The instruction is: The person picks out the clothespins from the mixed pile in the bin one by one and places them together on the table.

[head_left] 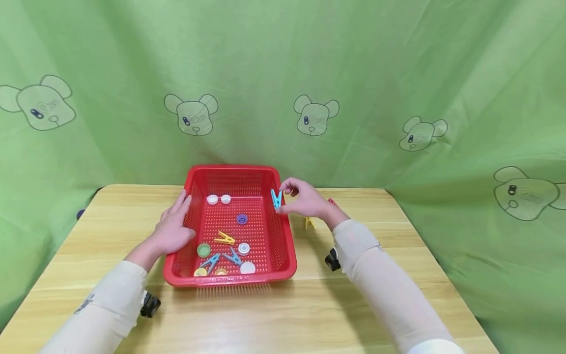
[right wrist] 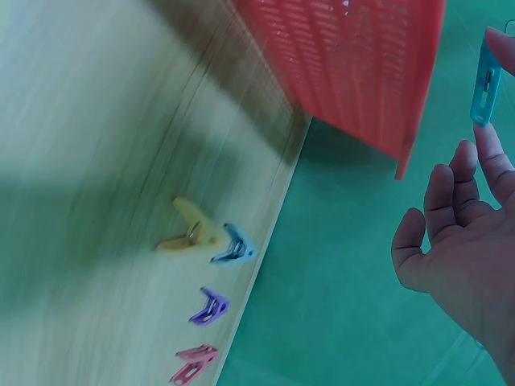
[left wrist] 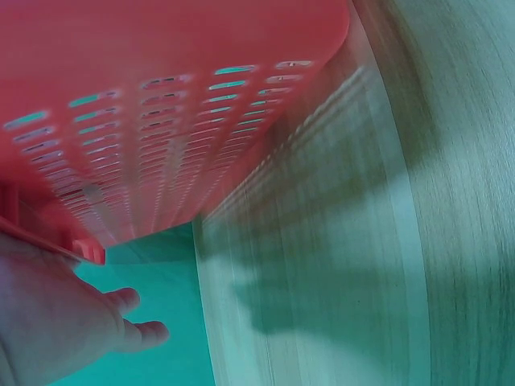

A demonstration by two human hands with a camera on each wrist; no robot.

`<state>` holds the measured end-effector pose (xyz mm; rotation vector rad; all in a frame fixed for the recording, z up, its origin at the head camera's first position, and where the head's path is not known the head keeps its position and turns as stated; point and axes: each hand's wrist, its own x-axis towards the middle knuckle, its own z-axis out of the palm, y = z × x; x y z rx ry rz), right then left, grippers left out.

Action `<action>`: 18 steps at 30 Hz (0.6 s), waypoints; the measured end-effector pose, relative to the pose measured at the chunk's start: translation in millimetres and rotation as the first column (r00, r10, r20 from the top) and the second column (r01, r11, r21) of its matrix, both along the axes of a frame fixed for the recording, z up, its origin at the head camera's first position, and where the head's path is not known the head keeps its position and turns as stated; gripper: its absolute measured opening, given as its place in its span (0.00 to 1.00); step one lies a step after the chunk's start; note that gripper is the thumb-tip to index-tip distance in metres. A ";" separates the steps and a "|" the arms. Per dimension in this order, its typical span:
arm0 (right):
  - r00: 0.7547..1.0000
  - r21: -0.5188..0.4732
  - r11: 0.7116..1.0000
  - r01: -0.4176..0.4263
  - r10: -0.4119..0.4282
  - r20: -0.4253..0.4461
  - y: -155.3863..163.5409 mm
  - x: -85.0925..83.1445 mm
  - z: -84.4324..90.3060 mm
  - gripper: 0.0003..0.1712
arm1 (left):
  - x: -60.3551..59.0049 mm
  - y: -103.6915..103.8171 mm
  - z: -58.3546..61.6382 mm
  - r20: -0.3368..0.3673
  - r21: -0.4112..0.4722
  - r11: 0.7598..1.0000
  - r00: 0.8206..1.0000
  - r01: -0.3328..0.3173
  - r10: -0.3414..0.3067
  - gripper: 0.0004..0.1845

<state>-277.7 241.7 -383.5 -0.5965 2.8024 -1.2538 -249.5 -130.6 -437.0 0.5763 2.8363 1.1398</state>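
My right hand [head_left: 305, 197] pinches a light blue clothespin [head_left: 276, 198] between thumb and index finger, over the right rim of a red plastic basket [head_left: 230, 280]. In the right wrist view the same clothespin hangs at the fingertips, the other fingers loosely bent. My left hand [head_left: 173, 230] rests on the basket's left rim with fingers extended. Inside the basket lie a yellow clothespin [head_left: 224, 238], two blue clothespins [head_left: 232, 256], a purple cap [head_left: 241, 219], a green cap [head_left: 204, 250] and several white and yellow caps.
On the table [head_left: 353, 295] right of the basket lie a yellow clothespin [right wrist: 193, 229], a blue clothespin [right wrist: 235, 244], a purple clothespin [right wrist: 210, 306] and a pink clothespin [right wrist: 194, 363]. A green curtain [head_left: 265, 59] with bear heads hangs behind the table's back edge.
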 end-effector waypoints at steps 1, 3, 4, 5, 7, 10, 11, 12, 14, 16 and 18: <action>1.000 0.003 1.000 0.009 -0.009 0.003 2.5 0.9 -0.6 0.28 | 0.3 0.2 0.2 0.000 0.000 1.000 1.000 0.000 0.000 0.53; 1.000 0.007 1.000 0.028 -0.028 0.011 7.9 3.1 -1.7 0.29 | 0.8 0.7 0.6 -0.001 0.001 1.000 1.000 0.000 0.000 0.53; 0.999 0.006 0.999 0.035 -0.036 0.016 10.4 4.2 -2.0 0.30 | 0.8 0.7 0.8 -0.001 0.000 1.000 1.000 0.000 0.000 0.53; 0.999 0.005 0.999 0.045 -0.045 0.023 12.9 5.3 -2.4 0.30 | 0.9 0.8 1.0 -0.002 0.000 1.000 1.000 0.001 -0.001 0.53; 0.998 0.000 0.998 0.056 -0.056 0.035 18.1 7.6 -3.9 0.31 | 1.1 0.7 1.2 -0.001 -0.001 1.000 1.000 0.000 0.000 0.53; 0.996 -0.002 0.997 0.072 -0.072 0.043 26.5 9.9 -8.1 0.30 | 1.0 0.6 1.2 0.001 -0.002 1.000 1.000 0.000 0.000 0.53; 0.996 -0.001 0.997 0.079 -0.079 0.041 29.2 10.5 -9.8 0.30 | 1.1 0.7 1.3 0.002 -0.001 1.000 1.000 0.000 0.000 0.53; 0.996 0.000 0.996 0.085 -0.085 0.038 31.7 11.4 -11.0 0.30 | 1.1 0.7 1.4 0.003 0.000 1.000 1.000 0.001 -0.001 0.53; 0.994 0.002 0.995 0.100 -0.100 0.034 36.6 12.8 -14.0 0.29 | 1.0 0.8 1.4 0.006 0.003 1.000 1.000 0.002 -0.002 0.53; 0.993 0.006 0.993 0.114 -0.114 0.030 41.0 14.4 -17.1 0.29 | 1.3 0.9 1.5 0.008 0.005 1.000 1.000 0.002 -0.002 0.53; 0.991 -0.001 0.992 0.124 -0.124 0.040 45.3 16.6 -20.0 0.29 | 1.6 0.9 1.4 0.007 0.005 1.000 1.000 0.000 0.000 0.53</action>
